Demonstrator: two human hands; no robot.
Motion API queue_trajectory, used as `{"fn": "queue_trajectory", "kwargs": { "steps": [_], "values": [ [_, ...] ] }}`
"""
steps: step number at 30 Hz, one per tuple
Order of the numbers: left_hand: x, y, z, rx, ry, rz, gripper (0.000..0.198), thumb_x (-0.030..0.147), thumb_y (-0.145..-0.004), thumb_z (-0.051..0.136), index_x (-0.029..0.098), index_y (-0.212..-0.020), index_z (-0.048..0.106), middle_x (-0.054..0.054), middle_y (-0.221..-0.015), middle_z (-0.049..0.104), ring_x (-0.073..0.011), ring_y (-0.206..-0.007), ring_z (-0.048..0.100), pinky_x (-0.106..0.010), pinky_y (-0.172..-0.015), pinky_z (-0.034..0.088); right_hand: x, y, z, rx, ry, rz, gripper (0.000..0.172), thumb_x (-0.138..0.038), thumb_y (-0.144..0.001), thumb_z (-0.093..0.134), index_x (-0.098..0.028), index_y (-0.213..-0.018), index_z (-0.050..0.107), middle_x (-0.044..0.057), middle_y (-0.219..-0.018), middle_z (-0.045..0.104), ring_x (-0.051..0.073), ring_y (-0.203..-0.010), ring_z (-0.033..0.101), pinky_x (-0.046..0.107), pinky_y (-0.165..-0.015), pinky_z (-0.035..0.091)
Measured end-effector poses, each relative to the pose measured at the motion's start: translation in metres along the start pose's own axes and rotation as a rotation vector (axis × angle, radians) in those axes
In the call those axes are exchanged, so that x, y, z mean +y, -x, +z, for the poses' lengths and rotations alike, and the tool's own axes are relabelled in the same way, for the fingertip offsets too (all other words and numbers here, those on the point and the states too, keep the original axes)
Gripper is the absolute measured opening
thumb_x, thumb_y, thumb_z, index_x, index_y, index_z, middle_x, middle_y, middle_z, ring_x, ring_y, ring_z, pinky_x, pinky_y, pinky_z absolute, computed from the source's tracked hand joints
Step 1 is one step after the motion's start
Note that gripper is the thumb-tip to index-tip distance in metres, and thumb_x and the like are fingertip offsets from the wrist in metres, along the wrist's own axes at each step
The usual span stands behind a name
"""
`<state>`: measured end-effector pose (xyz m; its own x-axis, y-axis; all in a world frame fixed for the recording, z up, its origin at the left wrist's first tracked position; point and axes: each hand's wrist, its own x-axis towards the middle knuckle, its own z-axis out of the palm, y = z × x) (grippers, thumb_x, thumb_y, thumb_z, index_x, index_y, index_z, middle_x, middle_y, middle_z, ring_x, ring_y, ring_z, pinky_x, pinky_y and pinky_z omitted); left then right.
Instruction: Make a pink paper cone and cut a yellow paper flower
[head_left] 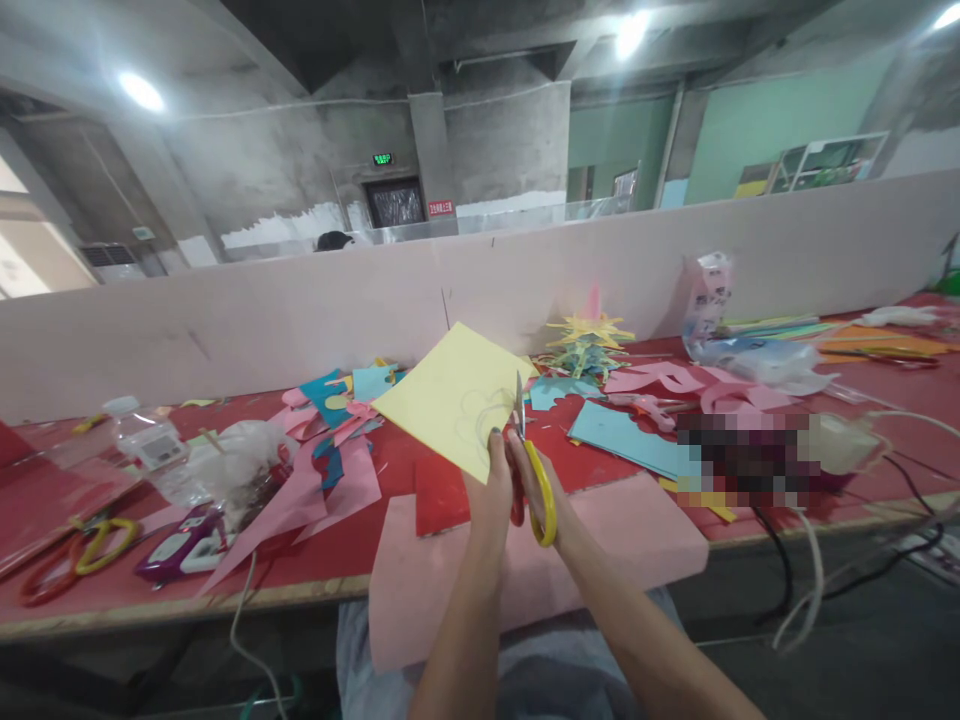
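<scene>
My left hand [495,474] is closed on a pale yellow paper sheet [442,390], pinching it near its lower corner. A faint rounded outline is drawn on the sheet's right part. My right hand [531,478] grips scissors [541,495] with yellow and red handles. Their blades point up at the sheet's right edge, beside the drawn outline; whether they touch the paper I cannot tell. Below the hands lie a red sheet [442,500] and a large pink sheet [622,530] that hangs over the table's front edge.
Pink and blue scraps [337,450] lie left, with a plastic bottle [146,450], a purple glue gun [184,545] and other scissors [82,550]. Blue sheets [630,440] lie right, near a layered paper craft [589,345] and cables [810,580]. A pale partition [300,320] stands behind.
</scene>
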<state>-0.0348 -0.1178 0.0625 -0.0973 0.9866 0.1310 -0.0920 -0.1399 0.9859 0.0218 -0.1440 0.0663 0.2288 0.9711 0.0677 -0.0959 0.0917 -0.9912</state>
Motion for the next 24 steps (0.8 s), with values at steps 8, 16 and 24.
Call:
{"fn": "queue_trajectory", "kwargs": {
  "steps": [8,16,24],
  "values": [
    [0.011,0.005,0.003,0.016,-0.002,-0.112,0.036,0.048,-0.077,0.05,0.014,-0.073,0.06,0.001,-0.043,0.049,-0.0121,-0.032,0.044,-0.024,-0.032,0.034,-0.001,0.0,0.001,0.014,-0.038,0.029,0.045,-0.064,-0.076,0.042,-0.021,-0.063,0.041,-0.005,-0.04,0.04,0.008,-0.027,0.033,0.022,-0.028,0.028],
    [0.001,0.002,0.001,-0.007,0.024,-0.046,0.038,0.049,-0.076,0.052,0.013,-0.081,0.061,-0.002,-0.053,0.056,-0.0109,-0.033,0.046,-0.022,-0.031,0.034,-0.001,0.002,0.001,0.007,-0.027,0.018,0.045,-0.063,-0.077,0.042,-0.021,-0.061,0.042,-0.005,-0.039,0.04,0.008,-0.027,0.033,0.023,-0.028,0.028],
    [0.004,0.003,0.002,0.019,0.023,-0.094,0.036,0.05,-0.076,0.05,0.017,-0.064,0.056,0.002,-0.04,0.046,-0.0116,-0.031,0.043,-0.023,-0.031,0.032,0.005,0.0,-0.001,0.003,-0.025,0.003,0.045,-0.064,-0.078,0.04,-0.021,-0.061,0.041,-0.006,-0.037,0.04,0.008,-0.025,0.033,0.022,-0.027,0.029]
  ]
}}
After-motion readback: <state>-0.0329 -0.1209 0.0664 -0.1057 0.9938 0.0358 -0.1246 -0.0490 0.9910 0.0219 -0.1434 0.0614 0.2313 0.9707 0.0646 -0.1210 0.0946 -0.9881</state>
